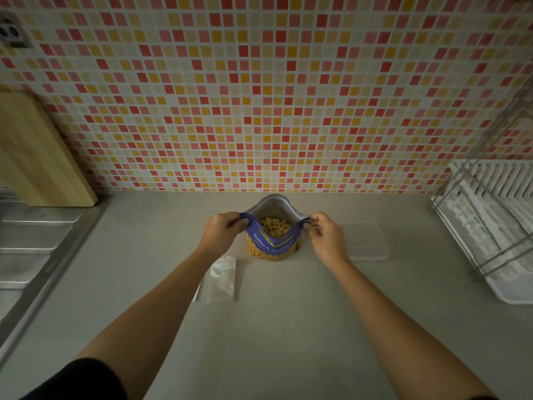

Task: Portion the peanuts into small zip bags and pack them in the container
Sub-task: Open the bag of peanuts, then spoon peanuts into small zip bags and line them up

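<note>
Counter (288,327), grey and broad, carries everything for this job, with a white dish rack (490,226) at its right edge and a wooden board (37,157) leaning on the tiled wall at the left. Near the wall, in the middle, the peanut pouch (272,243) stands upright on its base, its mouth spread wide so the peanuts (275,226) show inside. Just right of it lies the clear container (367,241), flat on the counter and apparently empty. The stack of small zip bags (220,280) lies just in front of the pouch to the left, still unfilled.

Both hands are closed in pinches on the pouch's top corners: the left hand (222,232) on the left corner, the right hand (323,235) on the right corner, pulling the rim apart.

The step in hand looks like opening the pouch fully before portioning. To do it well, pull evenly outward rather than upward, so the pouch stays seated and does not tip or tear down a seam. Shaping the rim into a steady spout or wide mouth should make pouring or scooping into a narrow bag cleaner. Nothing is portioned yet.
</note>
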Tool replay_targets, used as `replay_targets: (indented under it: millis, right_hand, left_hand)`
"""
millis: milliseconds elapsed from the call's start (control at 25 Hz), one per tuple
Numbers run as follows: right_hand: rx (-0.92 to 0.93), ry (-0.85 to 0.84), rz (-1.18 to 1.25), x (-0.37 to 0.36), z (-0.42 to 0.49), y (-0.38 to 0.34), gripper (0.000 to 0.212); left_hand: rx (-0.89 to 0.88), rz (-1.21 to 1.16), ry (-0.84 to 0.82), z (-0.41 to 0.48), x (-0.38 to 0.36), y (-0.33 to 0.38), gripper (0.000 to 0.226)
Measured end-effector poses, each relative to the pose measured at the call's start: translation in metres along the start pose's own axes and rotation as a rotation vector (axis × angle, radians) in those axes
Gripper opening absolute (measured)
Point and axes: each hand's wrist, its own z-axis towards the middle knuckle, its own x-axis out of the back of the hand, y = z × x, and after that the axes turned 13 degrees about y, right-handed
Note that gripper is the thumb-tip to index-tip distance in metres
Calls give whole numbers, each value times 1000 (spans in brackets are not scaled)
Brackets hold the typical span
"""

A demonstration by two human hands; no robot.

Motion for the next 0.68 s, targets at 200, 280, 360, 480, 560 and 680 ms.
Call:
replay_targets:
  millis: [200,280,360,480,560,680]
  right_hand:
    - [-42,73,-11,-6,-19,9,19]
    - [-26,65,-113,-13,-48,25,31]
    - [-4,-96,-260,-24,-91,43,46]
    - [100,-314,-486,-42,-146,66,60]
    - [142,-342,-610,-49,-157,75,66]
    - [150,-298,-665,-49,-159,76,66]
  left_hand:
    - [74,-5,-11,-12,9,-10,36]
    - [130,78,-4,-20,11,-28,34]
    - [134,197,-19,-33,10,-53,25]
    - [60,366,-80,-48,6,-82,27]
    - [-33,486,-123,-50,3,-91,32]
    - [-118,590,-131,-48,-2,-95,28]
